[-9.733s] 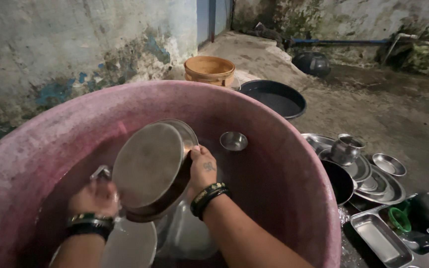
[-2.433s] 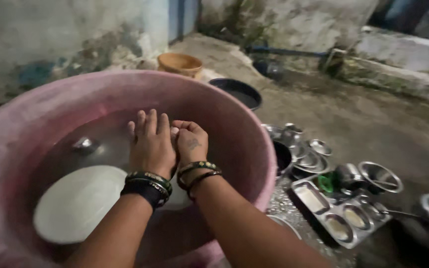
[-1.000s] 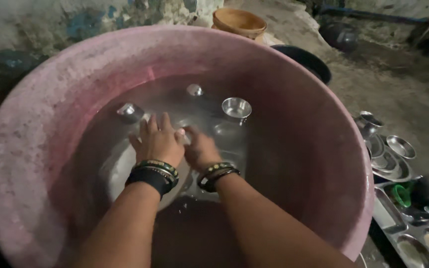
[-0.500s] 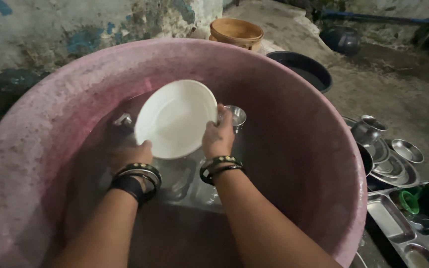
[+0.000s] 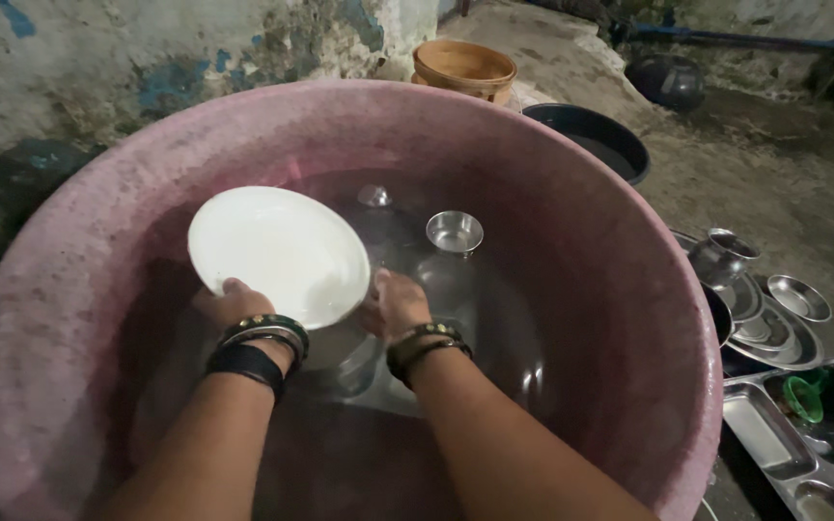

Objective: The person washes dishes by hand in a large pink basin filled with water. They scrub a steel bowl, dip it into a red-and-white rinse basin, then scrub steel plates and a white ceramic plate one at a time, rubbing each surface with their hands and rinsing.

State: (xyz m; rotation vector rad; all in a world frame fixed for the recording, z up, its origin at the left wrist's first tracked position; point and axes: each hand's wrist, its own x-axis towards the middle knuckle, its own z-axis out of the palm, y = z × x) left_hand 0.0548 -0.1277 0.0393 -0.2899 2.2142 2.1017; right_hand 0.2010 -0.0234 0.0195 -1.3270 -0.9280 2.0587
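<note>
white round plate (image 5: 277, 253) sits tilted above the water inside the pink tub (image 5: 620, 289), and your left hand (image 5: 229, 307) grips its lower edge with curled fingers. your right hand (image 5: 400, 307) rests loosely curled just beside it, near a small steel bowl (image 5: 454, 232); i cannot tell whether it holds anything.

The bare concrete floor (image 5: 803, 203) carries a big pink tub (image 5: 629, 289). Behind the tub stand a brown basket (image 5: 463, 68) and a shallow black basin (image 5: 591, 140), with a dark round pot (image 5: 663, 82) farther back. Right of the tub lie steel bowls (image 5: 798, 297), a steel jug (image 5: 721, 259) and compartment trays (image 5: 774, 434).
</note>
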